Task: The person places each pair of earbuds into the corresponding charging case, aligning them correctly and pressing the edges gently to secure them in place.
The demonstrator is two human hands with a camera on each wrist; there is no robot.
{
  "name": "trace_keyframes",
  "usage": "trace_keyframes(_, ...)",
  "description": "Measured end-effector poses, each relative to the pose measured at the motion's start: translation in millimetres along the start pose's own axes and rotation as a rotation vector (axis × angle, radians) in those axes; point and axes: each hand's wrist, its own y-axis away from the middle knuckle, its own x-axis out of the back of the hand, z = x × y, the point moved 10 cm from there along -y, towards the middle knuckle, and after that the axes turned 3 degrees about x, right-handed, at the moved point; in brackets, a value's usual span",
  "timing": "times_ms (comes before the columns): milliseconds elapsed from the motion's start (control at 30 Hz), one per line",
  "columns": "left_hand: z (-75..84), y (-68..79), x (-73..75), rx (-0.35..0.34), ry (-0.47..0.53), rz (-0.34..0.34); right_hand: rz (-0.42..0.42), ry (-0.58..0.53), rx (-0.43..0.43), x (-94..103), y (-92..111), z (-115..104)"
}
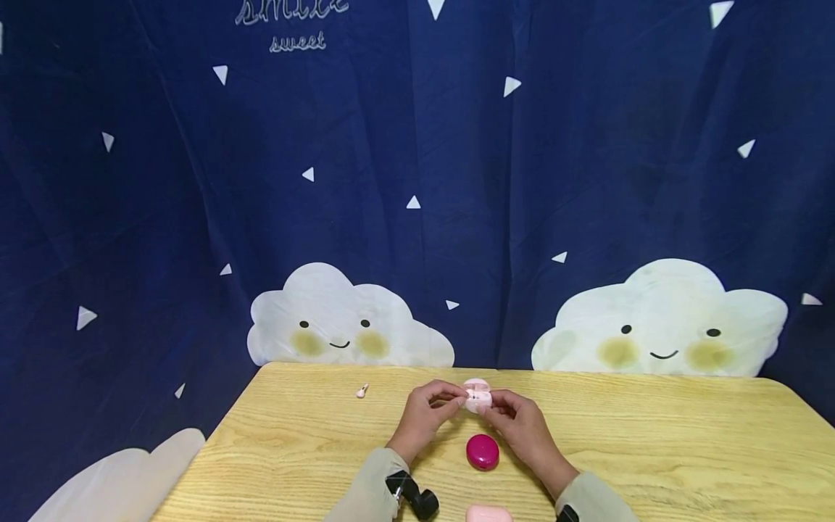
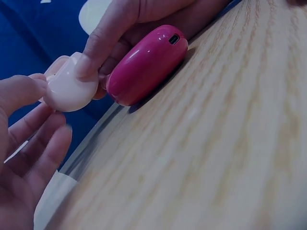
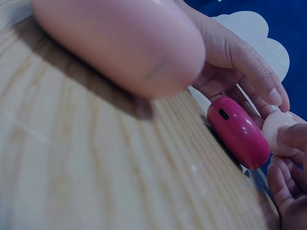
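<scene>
A pale pink earbud case [image 1: 478,400] with its lid raised is held between both hands near the far part of the table. My left hand [image 1: 420,417] pinches its left edge between thumb and fingertips. On the other side, my right hand [image 1: 525,428] grips the case, its thumb pressed on the front, as the left wrist view also shows. The inside of the case is largely hidden. Just nearer than the hands sits a round magenta case [image 1: 483,452], closed, with a charging port visible in the left wrist view.
A single small white-pink earbud [image 1: 362,391] lies on the wooden table [image 1: 652,449] to the left. Close to the front stands another pink case [image 1: 489,514], partly cut off. Behind the table hangs a dark blue curtain [image 1: 457,145] with clouds and triangles.
</scene>
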Motion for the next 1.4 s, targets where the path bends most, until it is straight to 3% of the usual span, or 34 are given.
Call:
trace_keyframes(167,-16.9,-5.5,11.3,0.023,-0.085,0.081,0.014,0.011,0.014,-0.4,-8,20)
trace_keyframes(300,-30.1,-8.0,31.9,0.035,-0.174,0.201,0.025,0.018,0.026,-0.1,-10,28)
trace_keyframes(533,-28.9,1.4,76.6,0.016,-0.376,0.468,0.022,0.0,0.034,-0.6,-9,28)
trace_keyframes(767,-29.7,10.9,111.2,0.039,-0.493,0.63,0.026,-0.03,0.048,-1.5,-9,27)
trace_keyframes(967,-29.1,20.0,132.1,0.112,-0.675,0.712,0.027,-0.008,0.06,-0.7,-8,24)
trace_keyframes(1167,-28.3,26.1,145.3,0.173,-0.782,0.774,0.021,0.015,0.053,-0.5,-9,26)
trace_keyframes(1400,-38.6,34.7,154.5,0.366,-0.892,0.786,0.028,0.028,0.048,1.3,-8,27)
